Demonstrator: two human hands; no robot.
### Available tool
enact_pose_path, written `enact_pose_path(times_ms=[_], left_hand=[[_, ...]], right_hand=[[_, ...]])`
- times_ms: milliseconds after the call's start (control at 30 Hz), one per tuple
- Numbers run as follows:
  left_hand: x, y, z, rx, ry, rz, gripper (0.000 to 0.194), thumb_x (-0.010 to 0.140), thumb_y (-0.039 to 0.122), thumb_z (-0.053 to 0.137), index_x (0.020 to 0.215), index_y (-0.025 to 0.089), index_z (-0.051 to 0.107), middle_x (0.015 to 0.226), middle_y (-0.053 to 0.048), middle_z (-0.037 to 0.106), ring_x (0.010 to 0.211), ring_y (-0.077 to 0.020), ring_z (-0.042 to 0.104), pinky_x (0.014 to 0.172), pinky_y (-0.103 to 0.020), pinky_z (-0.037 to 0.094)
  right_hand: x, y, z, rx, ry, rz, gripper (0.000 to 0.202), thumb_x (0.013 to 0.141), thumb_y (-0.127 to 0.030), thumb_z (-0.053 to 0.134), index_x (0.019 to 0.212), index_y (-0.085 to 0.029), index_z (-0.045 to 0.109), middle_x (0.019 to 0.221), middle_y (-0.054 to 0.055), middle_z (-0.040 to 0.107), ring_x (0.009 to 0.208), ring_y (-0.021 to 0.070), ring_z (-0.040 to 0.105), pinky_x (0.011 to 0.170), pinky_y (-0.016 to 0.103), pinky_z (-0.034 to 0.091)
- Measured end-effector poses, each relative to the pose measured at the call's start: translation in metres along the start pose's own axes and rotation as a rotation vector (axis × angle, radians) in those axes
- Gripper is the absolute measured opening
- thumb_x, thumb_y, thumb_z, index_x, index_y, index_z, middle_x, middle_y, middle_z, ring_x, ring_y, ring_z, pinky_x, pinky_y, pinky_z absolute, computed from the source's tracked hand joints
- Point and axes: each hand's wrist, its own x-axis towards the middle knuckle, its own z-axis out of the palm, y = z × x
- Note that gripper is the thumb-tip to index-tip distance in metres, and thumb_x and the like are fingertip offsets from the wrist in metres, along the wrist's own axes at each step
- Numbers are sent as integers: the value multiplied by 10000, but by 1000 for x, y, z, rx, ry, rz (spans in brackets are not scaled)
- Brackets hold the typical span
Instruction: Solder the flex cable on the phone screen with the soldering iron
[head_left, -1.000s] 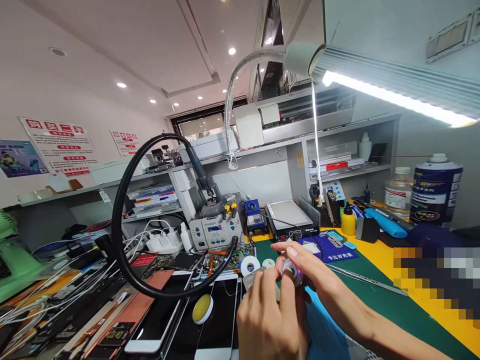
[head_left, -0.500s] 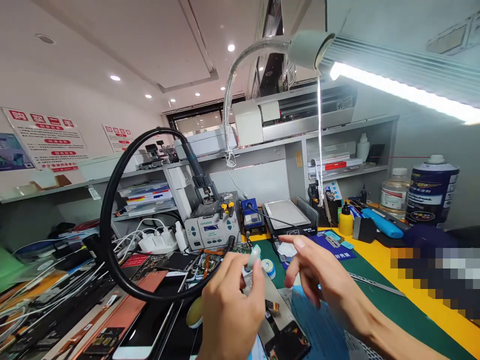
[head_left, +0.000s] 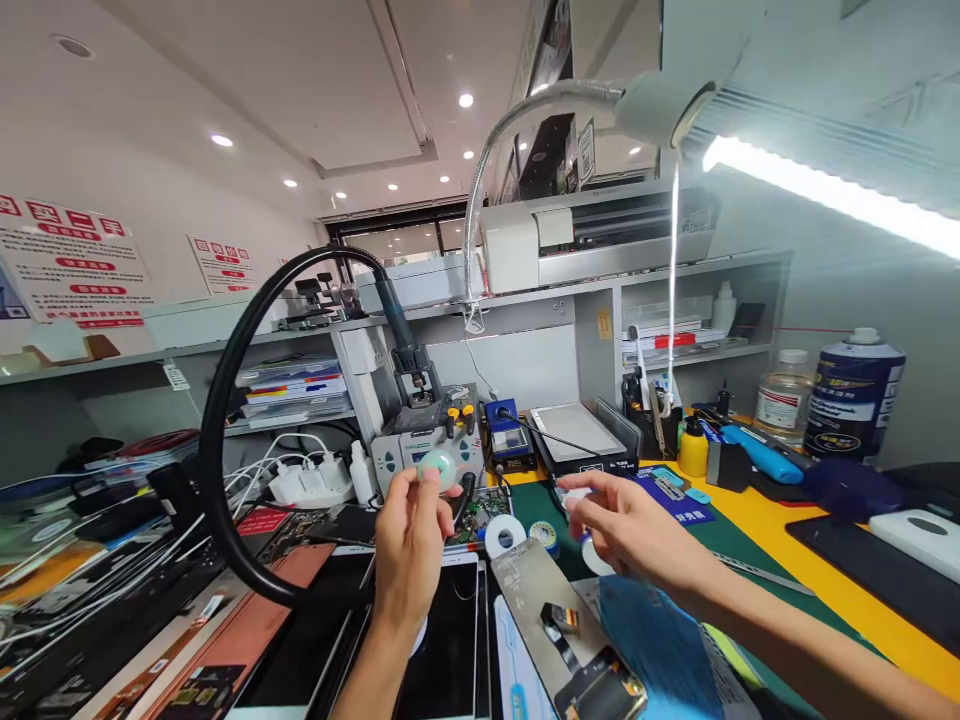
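My left hand [head_left: 411, 535] is raised in front of the hot-air station, its thumb and fingers pinching a small pale green disc [head_left: 437, 466]. My right hand [head_left: 630, 525] hovers over the green mat [head_left: 529, 500] with its fingers loosely bent and apart, and nothing shows in it. Just below its fingertips lies a white round piece [head_left: 598, 556], partly covered by the hand. Between the hands are a white ring-shaped roll [head_left: 505, 537] and a small blue-rimmed tin [head_left: 544, 538]. A phone screen assembly [head_left: 536, 590] lies back side up, with a flex cable on it.
A black hose [head_left: 214, 450] loops up at the left from the hot-air station [head_left: 420, 445]. Phones and panels cover the left bench. Tweezers [head_left: 761, 573], a blue cloth [head_left: 660, 640], a yellow bottle [head_left: 693, 448] and a spray can [head_left: 853, 400] are on the right. A lamp [head_left: 825, 190] hangs overhead.
My left hand has moved left and up with the green disc, uncovering the white roll and the screen assembly. My right hand stays over the mat. The view has shifted slightly.
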Motion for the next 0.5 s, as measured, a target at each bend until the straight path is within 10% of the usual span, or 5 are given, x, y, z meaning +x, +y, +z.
enact_pose_path(times_ms=[133, 500], left_hand=[[2, 2, -7, -93, 36, -20, 358, 970, 514, 542, 906, 162, 558, 774, 22, 607, 520, -61, 478, 448, -184, 374], [0, 2, -13, -296, -132, -100, 328, 973, 451, 565, 837, 152, 559, 689, 50, 554, 470, -43, 425, 406, -164, 328]], right_hand=[[49, -10, 19, -75, 83, 48, 292, 984, -339, 614, 1225, -173, 610, 1086, 60, 695, 805, 181, 698, 674, 348, 606], [145, -45, 42, -448, 279, -296, 297, 969, -323, 636, 1236, -192, 629, 1275, 84, 651, 1053, 264, 671, 874, 466, 579]])
